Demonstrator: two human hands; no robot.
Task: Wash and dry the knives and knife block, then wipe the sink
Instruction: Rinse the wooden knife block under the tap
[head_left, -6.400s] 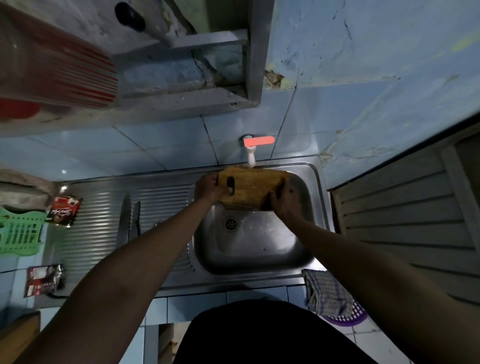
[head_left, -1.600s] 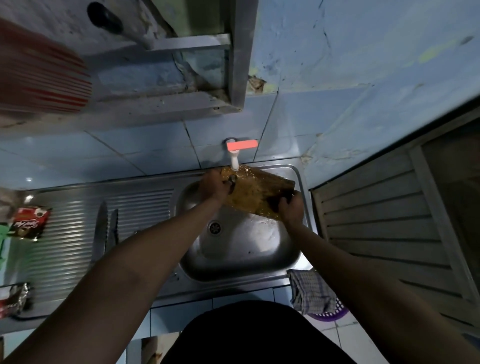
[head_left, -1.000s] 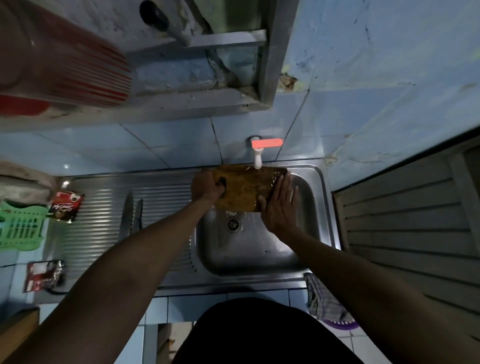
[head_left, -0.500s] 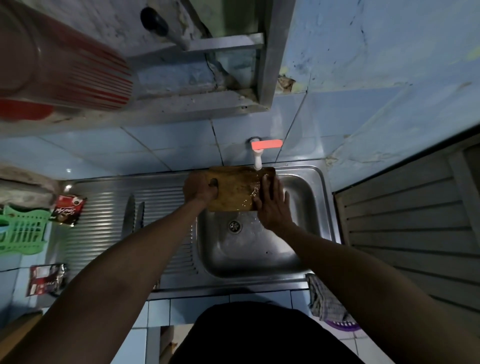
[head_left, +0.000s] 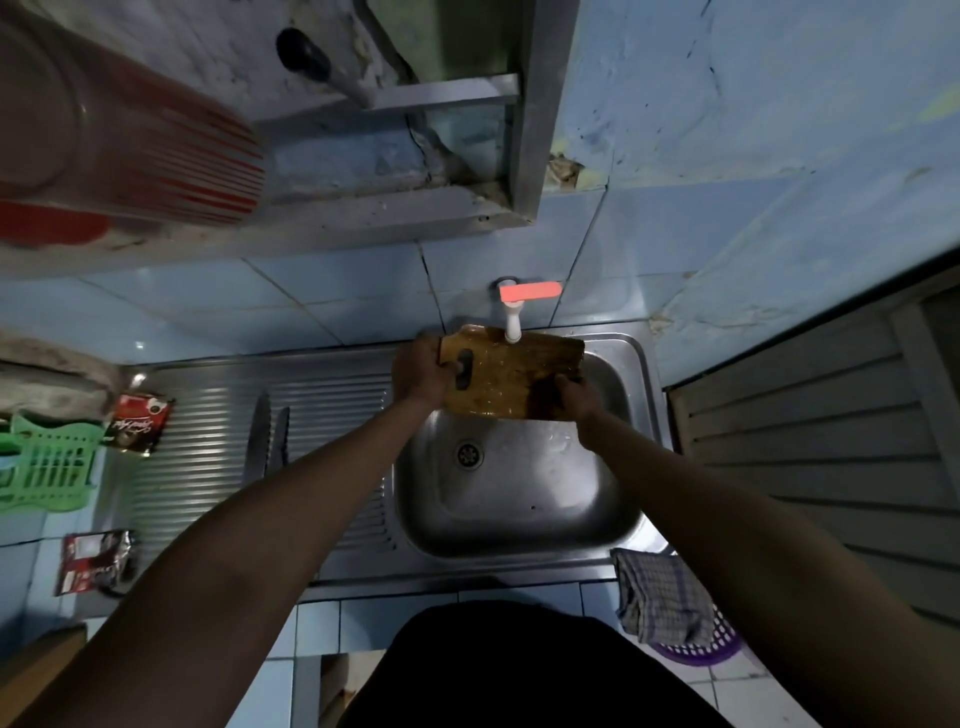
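Rinsing goes on at the tap (head_left: 513, 326), where the block (head_left: 511, 376) is held level over the back of the sink (head_left: 631, 512), right under the spout. It is a flat wooden slab with a dark slot near its left end, and its face shines wet. The left hand (head_left: 422, 375) grips that slotted end, fingers curled round the edge beside the slot. The right hand (head_left: 577, 396) grips the near right corner, thumb on top, fingers seemingly underneath where they cannot be seen

Judging by the look of it, the block is stiff and fairly heavy for its bulk, heavier once soaked. Wet wood is slick, so a flat-palmed hold would likely slide; wrapping the edges with a hand at each end looks the safer way, and the slot offers a natural purchase for the fingers. It should bear a knock against steel, though a drop into the basin would be loud and might chip a corner

Two knives (head_left: 267, 434) lie side by side on the ribbed drainboard (head_left: 197, 415), well apart from the hands. A checked cloth (head_left: 657, 590) hangs at the sink's near right corner, close by for drying
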